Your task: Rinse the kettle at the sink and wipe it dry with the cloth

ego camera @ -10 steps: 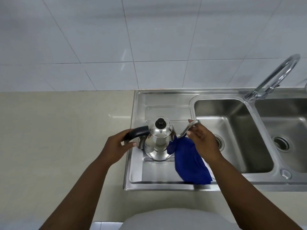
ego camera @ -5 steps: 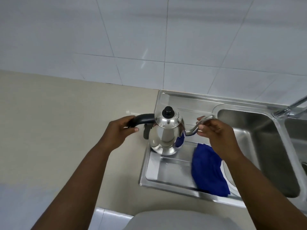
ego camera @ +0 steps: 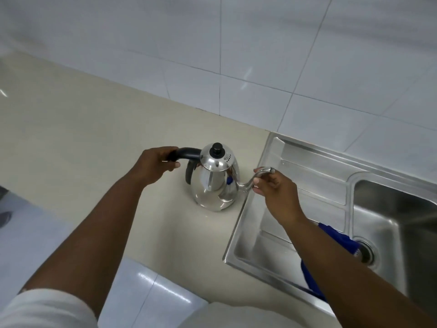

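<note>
A shiny steel kettle (ego camera: 216,183) with a black lid knob and black handle stands upright on the beige counter (ego camera: 82,143), just left of the sink's drainboard (ego camera: 314,176). My left hand (ego camera: 155,165) is closed around the black handle. My right hand (ego camera: 275,188) pinches the thin curved spout. The blue cloth (ego camera: 335,235) lies on the drainboard near the basin, mostly hidden under my right forearm.
The steel sink basin (ego camera: 390,216) with its drain (ego camera: 365,253) lies at the right. A white tiled wall (ego camera: 236,55) runs behind the counter. The counter's front edge is near my body, with floor tiles (ego camera: 151,290) below.
Both hands carried the kettle left, off the drainboard and onto the beige counter. The cloth stayed on the drainboard. The view swung left, so the tap is out of frame.
</note>
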Available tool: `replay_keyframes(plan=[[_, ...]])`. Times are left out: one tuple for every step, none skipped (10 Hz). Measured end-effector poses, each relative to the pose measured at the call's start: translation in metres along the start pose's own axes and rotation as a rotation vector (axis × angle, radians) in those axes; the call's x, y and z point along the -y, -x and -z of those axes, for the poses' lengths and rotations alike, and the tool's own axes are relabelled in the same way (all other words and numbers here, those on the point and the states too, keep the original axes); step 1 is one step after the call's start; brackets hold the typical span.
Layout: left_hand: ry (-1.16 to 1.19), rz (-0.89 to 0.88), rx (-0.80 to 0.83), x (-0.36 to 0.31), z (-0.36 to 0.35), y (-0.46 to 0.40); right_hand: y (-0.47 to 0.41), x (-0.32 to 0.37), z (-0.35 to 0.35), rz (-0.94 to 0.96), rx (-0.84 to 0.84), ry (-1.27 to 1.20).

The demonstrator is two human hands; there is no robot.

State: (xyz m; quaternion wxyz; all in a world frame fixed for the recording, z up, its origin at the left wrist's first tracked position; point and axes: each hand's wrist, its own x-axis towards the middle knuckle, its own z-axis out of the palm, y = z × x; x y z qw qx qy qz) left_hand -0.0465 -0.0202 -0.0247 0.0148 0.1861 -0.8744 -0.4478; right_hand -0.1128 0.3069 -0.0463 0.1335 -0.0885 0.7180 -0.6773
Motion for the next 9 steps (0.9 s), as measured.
replay_keyframes(plan=[[-0.014,0.024,-0.016,0.012,0.004,-0.005,-0.002,-0.008,-0.014,-0.003,0.016,0.010],[-0.043,0.047,-0.010,0.020,0.006,-0.008,-0.003,-0.014,-0.021,-0.009,0.019,0.036],[-0.026,0.066,-0.027,0.027,0.005,-0.010,-0.003,-0.019,-0.025,0.005,0.024,0.052],[-0.005,0.075,-0.041,0.030,0.003,-0.012,-0.001,-0.020,-0.025,0.022,0.034,0.062],[0.008,0.083,-0.052,0.032,0.001,-0.013,-0.001,-0.021,-0.024,0.025,0.030,0.078],[0.016,0.082,-0.077,0.033,0.000,-0.011,0.000,-0.020,-0.023,0.034,0.023,0.116],[0.020,0.088,-0.107,0.033,-0.005,-0.011,0.000,-0.019,-0.024,0.035,0.030,0.131],[-0.006,0.092,-0.126,0.032,-0.008,-0.010,0.002,-0.017,-0.022,0.035,0.027,0.202],[0.097,0.083,-0.190,0.019,-0.006,-0.010,0.005,-0.016,-0.014,0.052,-0.012,0.271]])
